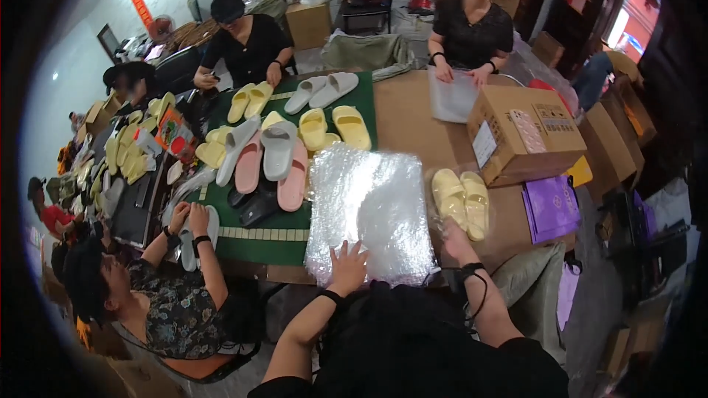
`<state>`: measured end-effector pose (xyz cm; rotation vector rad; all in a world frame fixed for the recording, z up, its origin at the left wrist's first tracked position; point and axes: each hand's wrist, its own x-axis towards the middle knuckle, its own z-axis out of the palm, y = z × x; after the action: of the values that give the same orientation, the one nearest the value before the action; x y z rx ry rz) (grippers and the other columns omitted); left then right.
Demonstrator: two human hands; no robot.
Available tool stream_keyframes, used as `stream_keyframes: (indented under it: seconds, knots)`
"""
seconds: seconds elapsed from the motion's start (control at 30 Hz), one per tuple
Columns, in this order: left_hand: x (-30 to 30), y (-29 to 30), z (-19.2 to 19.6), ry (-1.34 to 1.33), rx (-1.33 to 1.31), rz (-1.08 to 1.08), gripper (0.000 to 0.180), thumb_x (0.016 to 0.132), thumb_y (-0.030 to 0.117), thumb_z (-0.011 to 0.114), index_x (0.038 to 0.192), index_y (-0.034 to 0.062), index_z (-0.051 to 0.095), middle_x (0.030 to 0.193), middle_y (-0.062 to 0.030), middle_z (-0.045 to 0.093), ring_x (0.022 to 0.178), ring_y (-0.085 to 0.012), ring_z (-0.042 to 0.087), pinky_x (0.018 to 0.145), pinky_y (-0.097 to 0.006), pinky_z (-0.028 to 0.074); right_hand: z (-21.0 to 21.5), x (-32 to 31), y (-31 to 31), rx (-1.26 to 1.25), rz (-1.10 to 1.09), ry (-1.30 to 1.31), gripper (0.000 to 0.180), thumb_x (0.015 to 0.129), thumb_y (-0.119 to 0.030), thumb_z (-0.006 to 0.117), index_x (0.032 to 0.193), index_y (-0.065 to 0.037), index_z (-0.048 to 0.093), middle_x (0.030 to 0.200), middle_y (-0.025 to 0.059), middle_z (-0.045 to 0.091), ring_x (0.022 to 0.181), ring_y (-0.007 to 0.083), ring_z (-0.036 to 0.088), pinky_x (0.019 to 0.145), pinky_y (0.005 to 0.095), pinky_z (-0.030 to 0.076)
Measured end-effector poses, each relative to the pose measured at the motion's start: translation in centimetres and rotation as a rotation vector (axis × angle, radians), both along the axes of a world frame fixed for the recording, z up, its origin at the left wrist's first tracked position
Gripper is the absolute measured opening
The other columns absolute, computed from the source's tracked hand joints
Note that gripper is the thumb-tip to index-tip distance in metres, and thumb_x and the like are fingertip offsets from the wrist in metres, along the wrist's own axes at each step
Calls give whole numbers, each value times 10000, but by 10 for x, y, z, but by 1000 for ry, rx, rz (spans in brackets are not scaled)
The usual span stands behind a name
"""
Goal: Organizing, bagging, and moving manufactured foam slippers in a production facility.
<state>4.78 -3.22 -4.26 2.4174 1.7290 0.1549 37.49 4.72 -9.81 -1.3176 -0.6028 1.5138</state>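
My left hand (348,268) lies with fingers spread on a stack of shiny clear plastic bags (369,199) in front of me. To its right, my right hand (459,245) is closed at the near end of a pair of yellow slippers (473,206) in clear plastic; its fingertips are partly hidden. Left of the stack lie loose slides: a grey slipper (279,149), a pink slipper (293,177), a black slipper (261,208) and a yellow slipper (351,127).
A cardboard box (516,136) stands at the right, with a purple bag (553,208) in front. One co-worker (173,280) sits at the left, handling a grey slipper. Across the table, another person (472,29) handles clear plastic bags (452,96). More slippers crowd the far left.
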Motion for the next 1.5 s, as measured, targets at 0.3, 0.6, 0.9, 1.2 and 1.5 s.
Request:
stream_keyframes:
  seconds: [0.3, 0.6, 0.9, 1.2, 1.5]
  knots:
    - [-2, 3, 1, 43, -11, -36, 399, 753, 234, 569, 1148, 199, 517, 1341, -65, 362, 1250, -386, 281, 948, -664, 179, 9, -1, -15, -14, -258, -375, 142, 836, -162, 517, 920, -61, 571, 759, 29, 588, 621, 115, 537, 521, 237, 429]
    - [-3, 1, -1, 19, 2, -39, 403, 768, 245, 558, 1165, 190, 513, 1347, -68, 358, 1250, -387, 281, 948, -662, 182, -7, 17, -117, 77, -183, -820, 80, 784, -65, 529, 800, -3, 577, 653, 92, 586, 623, 169, 564, 579, 283, 435]
    - [-11, 3, 15, 38, -23, -84, 458, 773, 271, 578, 1216, 219, 475, 1348, -67, 361, 1244, -327, 316, 948, -614, 235, 76, -83, -66, 759, 434, -1021, 221, 726, -88, 596, 947, -69, 606, 789, 101, 568, 700, 255, 556, 624, 308, 465]
    - [-47, 28, 1, -405, -214, -16, 400, 810, 247, 558, 1185, 124, 491, 1216, -146, 471, 1108, -320, 451, 926, -456, 346, 59, -181, -66, 736, 967, -1395, 435, 805, -243, 529, 1235, -216, 468, 1159, 141, 466, 980, 317, 498, 785, 406, 431]
    - [-119, 189, 32, -1740, -149, 1121, 456, 786, 302, 644, 1079, 37, 415, 881, -103, 536, 659, -173, 548, 532, -300, 453, 53, -189, -75, 685, 938, -1464, 443, 793, -211, 518, 1231, -212, 453, 1083, 148, 496, 913, 306, 538, 711, 435, 455]
